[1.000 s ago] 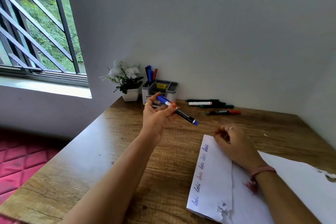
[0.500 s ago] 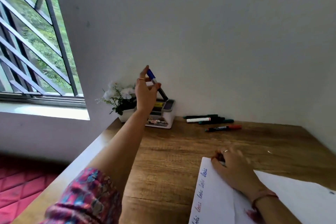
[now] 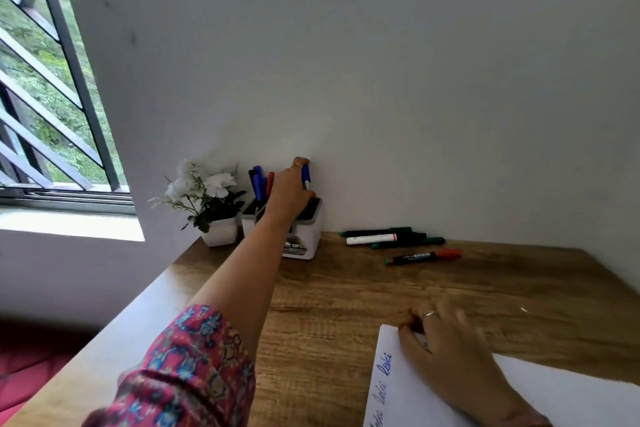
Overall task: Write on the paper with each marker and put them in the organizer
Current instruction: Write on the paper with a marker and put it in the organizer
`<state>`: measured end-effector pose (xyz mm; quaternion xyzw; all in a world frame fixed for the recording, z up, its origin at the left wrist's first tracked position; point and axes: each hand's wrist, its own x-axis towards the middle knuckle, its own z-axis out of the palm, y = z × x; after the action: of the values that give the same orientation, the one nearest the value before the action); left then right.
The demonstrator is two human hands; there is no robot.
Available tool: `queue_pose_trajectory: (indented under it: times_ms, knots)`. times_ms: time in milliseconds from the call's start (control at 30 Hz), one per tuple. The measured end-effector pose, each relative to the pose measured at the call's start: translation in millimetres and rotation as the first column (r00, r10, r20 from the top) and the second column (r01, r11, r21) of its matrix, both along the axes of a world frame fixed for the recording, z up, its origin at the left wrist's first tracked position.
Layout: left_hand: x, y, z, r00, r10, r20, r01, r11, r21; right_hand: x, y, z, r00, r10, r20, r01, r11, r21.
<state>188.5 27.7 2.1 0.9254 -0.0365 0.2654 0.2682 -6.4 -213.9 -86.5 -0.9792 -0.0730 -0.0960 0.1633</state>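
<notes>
My left hand reaches over the white organizer at the back of the desk and holds a blue marker upright, its lower end down inside a compartment. Several markers, blue and red, stand in the organizer's left compartment. My right hand rests on the top left corner of the white paper, fingers loosely curled. The paper carries handwritten words in blue and red along its left edge. Green, black and white markers and a red-capped marker lie on the desk right of the organizer.
A small white pot with white flowers stands left of the organizer against the wall. The wooden desk meets the wall at the back and right. A barred window is at the left.
My left hand carried the blue marker from mid-desk up to the organizer, turned it upright and lowered it into a compartment. My right hand stayed on the paper.
</notes>
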Motion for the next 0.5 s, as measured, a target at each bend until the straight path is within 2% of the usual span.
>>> queue_pose_trajectory:
  times_ms: [233,367,500]
  knots:
    - [2,1,-5,0.998,0.066,0.015,-0.068,0.985,0.157,0,-1,0,1.000,-0.001,-0.027,0.001,1.000,-0.018]
    - [-3,3,-2,0.999,0.039,0.015,-0.040,0.996,0.075,0,1,2,0.999,0.001,-0.039,-0.001,1.000,-0.020]
    - [-20,-6,4,0.983,0.007,0.186,0.002,0.999,-0.051,1,1,4,0.999,0.006,-0.051,-0.007,1.000,-0.012]
